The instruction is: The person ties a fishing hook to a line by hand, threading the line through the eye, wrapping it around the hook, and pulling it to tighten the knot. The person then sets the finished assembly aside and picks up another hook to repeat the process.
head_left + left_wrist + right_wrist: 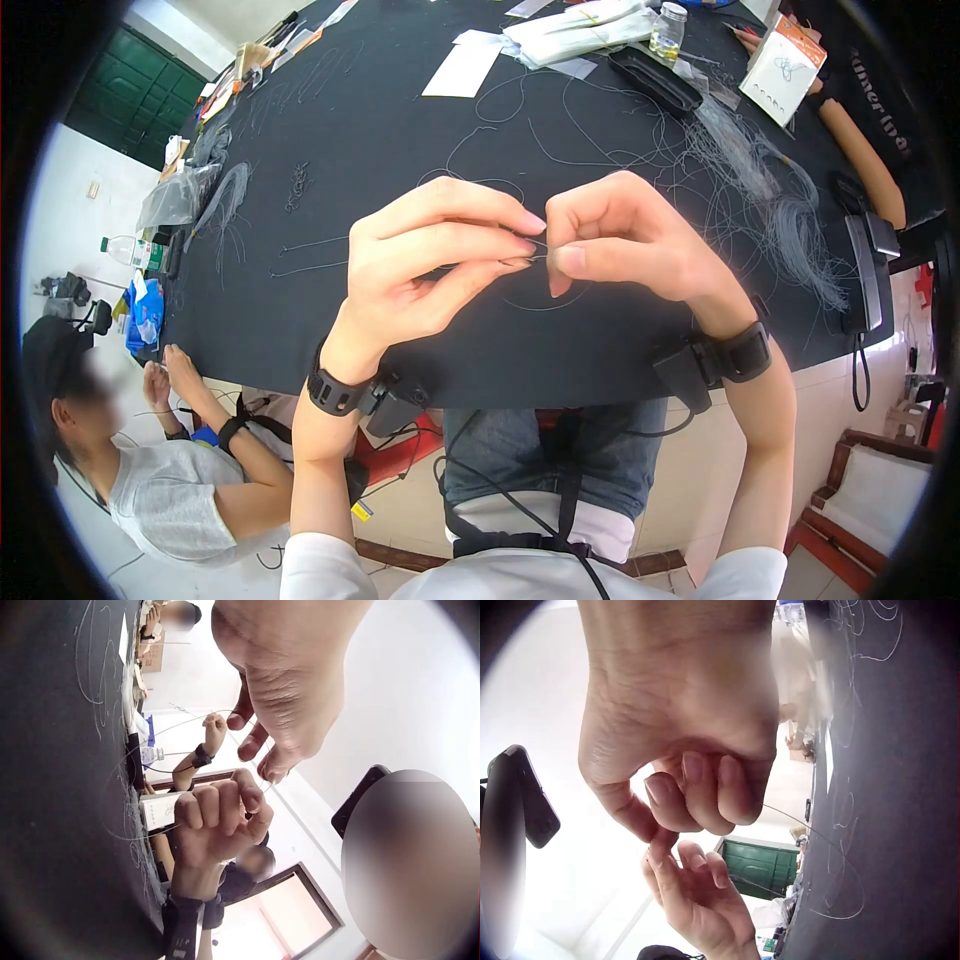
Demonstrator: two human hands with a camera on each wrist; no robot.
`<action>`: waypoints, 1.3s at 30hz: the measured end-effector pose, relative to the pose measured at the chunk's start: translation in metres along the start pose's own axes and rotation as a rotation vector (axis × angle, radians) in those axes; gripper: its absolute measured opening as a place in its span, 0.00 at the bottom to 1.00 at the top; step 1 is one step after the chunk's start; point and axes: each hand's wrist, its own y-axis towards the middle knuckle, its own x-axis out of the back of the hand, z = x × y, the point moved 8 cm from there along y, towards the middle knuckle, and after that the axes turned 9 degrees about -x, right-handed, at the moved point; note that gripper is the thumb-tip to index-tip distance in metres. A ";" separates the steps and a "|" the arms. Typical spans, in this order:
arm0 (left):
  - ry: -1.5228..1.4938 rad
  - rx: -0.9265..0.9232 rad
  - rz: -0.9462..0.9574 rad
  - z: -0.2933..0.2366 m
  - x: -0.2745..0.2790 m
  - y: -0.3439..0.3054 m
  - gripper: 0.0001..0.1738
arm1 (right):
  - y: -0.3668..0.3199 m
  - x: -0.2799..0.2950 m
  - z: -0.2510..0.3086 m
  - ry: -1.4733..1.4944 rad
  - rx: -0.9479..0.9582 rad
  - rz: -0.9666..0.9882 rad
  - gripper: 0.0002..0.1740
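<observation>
Over the near part of the black table, my two hands meet fingertip to fingertip. With thumb and fingers my left hand (425, 255) pinches a thin grey fishing line (312, 244), whose two loose ends stick out leftward past the wrist. My right hand (640, 240) pinches the same line between thumb and index finger, its other fingers curled in, as the right wrist view shows. A loop of line (106, 791) hangs round the hands in the left wrist view. What sits right at the fingertips is hidden by them.
A bundle of pale strands (800, 215) spreads across the table's right side, beside a black case (655, 82). White sheets (462, 68), a small jar (668, 30) and an orange-white card (785, 70) lie farther back. Another person (165, 460) sits at the left.
</observation>
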 end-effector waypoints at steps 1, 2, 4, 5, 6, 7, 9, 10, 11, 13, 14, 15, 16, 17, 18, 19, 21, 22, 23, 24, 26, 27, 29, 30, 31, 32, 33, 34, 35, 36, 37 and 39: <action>-0.003 0.010 -0.005 0.000 0.000 0.000 0.10 | 0.000 0.000 0.000 0.003 0.008 0.001 0.11; -0.005 0.019 -0.010 0.001 0.000 0.000 0.10 | 0.000 -0.001 0.001 0.007 0.016 0.002 0.11; 0.002 0.002 0.000 0.000 0.000 0.000 0.10 | 0.000 -0.001 0.000 0.005 0.021 0.003 0.11; 0.005 -0.006 0.004 0.000 0.000 0.000 0.10 | 0.000 -0.001 -0.001 0.001 0.018 0.002 0.11; 0.003 -0.003 0.006 0.000 0.000 0.000 0.10 | 0.000 0.000 -0.002 -0.004 0.014 0.002 0.11; 0.001 -0.001 0.008 0.000 0.000 0.000 0.10 | 0.000 0.000 -0.003 -0.006 0.019 0.004 0.11; 0.003 -0.011 0.010 -0.001 0.000 -0.001 0.09 | 0.001 -0.001 -0.004 -0.010 0.028 0.007 0.11; 0.008 -0.023 0.010 -0.001 -0.001 -0.001 0.09 | 0.001 -0.001 -0.004 -0.019 0.018 0.009 0.11; 0.012 -0.036 0.010 -0.002 -0.001 -0.002 0.09 | 0.001 0.000 -0.005 -0.028 0.008 0.011 0.11; 0.012 -0.040 0.007 -0.002 -0.001 -0.002 0.09 | 0.001 0.000 -0.005 -0.039 0.000 0.011 0.11; 0.013 -0.041 0.006 -0.002 -0.001 -0.002 0.09 | 0.001 0.000 -0.005 -0.040 0.001 0.009 0.11; 0.019 -0.033 0.008 -0.002 -0.001 -0.001 0.09 | 0.001 -0.001 -0.005 -0.042 0.002 0.008 0.11; 0.026 -0.025 0.011 -0.002 -0.001 0.000 0.09 | 0.002 -0.001 -0.004 -0.035 0.014 0.002 0.11; 0.033 -0.017 0.013 -0.002 -0.001 0.001 0.09 | 0.002 -0.001 -0.004 -0.029 0.026 -0.003 0.11; 0.031 -0.017 0.004 -0.001 -0.001 0.001 0.09 | 0.002 -0.001 -0.004 -0.023 0.038 -0.009 0.11; 0.029 -0.017 -0.005 0.001 -0.001 0.000 0.09 | 0.002 -0.001 -0.003 -0.034 0.015 -0.024 0.11; 0.016 0.000 -0.020 0.004 0.000 -0.002 0.09 | 0.000 -0.001 0.002 -0.055 -0.031 -0.052 0.11; 0.005 0.017 -0.026 0.006 0.000 -0.002 0.09 | 0.001 0.000 0.000 -0.040 -0.045 -0.053 0.12; -0.006 0.033 -0.033 0.008 0.000 -0.003 0.08 | 0.001 0.001 -0.001 -0.025 -0.059 -0.054 0.12; -0.008 0.050 -0.041 0.010 0.001 -0.004 0.08 | 0.001 0.002 -0.002 -0.011 -0.073 -0.056 0.13; -0.013 0.083 -0.058 0.014 0.002 -0.006 0.08 | 0.002 0.005 -0.004 -0.022 -0.071 -0.110 0.14; -0.011 0.093 -0.068 0.016 0.002 -0.007 0.07 | 0.002 0.006 -0.004 -0.028 -0.070 -0.137 0.14; -0.006 0.112 -0.090 0.019 0.003 -0.008 0.07 | 0.003 0.009 -0.004 -0.048 -0.070 -0.178 0.14; -0.006 0.127 -0.098 0.021 0.004 -0.009 0.07 | 0.003 0.010 -0.005 -0.058 -0.070 -0.200 0.14; -0.007 0.141 -0.107 0.023 0.004 -0.010 0.07 | 0.003 0.012 -0.005 -0.079 -0.077 -0.230 0.14; -0.007 0.155 -0.115 0.024 0.004 -0.010 0.06 | 0.003 0.013 -0.006 -0.100 -0.085 -0.260 0.13; -0.003 0.169 -0.117 0.025 0.004 -0.010 0.06 | 0.003 0.013 -0.007 -0.121 -0.094 -0.291 0.13; 0.001 0.184 -0.119 0.026 0.004 -0.010 0.06 | 0.003 0.012 -0.006 -0.153 -0.073 -0.306 0.12; 0.005 0.198 -0.121 0.027 0.004 -0.010 0.05 | 0.003 0.011 -0.006 -0.185 -0.052 -0.322 0.12; 0.007 0.210 -0.123 0.028 0.004 -0.011 0.05 | 0.002 0.010 -0.006 -0.216 -0.030 -0.338 0.11; 0.008 0.222 -0.125 0.029 0.004 -0.011 0.05 | 0.003 0.009 -0.006 -0.213 -0.006 -0.339 0.11; 0.008 0.240 -0.122 0.031 0.003 -0.012 0.05 | 0.003 0.007 -0.007 -0.206 0.042 -0.342 0.10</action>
